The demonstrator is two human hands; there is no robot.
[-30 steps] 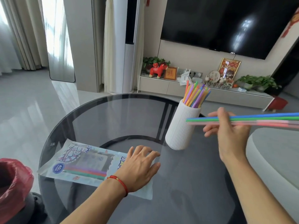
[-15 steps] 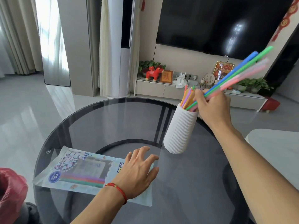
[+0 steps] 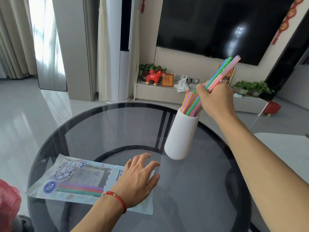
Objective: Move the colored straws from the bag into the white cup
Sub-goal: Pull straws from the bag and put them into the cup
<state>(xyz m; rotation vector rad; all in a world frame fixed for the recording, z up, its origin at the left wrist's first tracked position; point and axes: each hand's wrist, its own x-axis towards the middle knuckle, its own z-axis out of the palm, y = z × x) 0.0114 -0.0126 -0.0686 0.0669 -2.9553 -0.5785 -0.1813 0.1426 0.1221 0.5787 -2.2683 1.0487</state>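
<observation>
- Our right hand (image 3: 215, 99), clenched on a straw bundle (image 3: 222, 72), has swung it from level to steep, lower ends now inside the white cup (image 3: 181, 136).
- At seven o'clock of the cup, our left hand (image 3: 135, 180) presses flat, fingers spread, on the bag (image 3: 75, 180), which still holds straws.
- We judge release comes next.

We observe both forearms bare, without sleeves. A thin red cord bracelet (image 3: 117, 197) with one small gold bead encircles the wrist behind the left hand (image 3: 136, 180) fingers; the right hand (image 3: 214, 99) carries none.
</observation>
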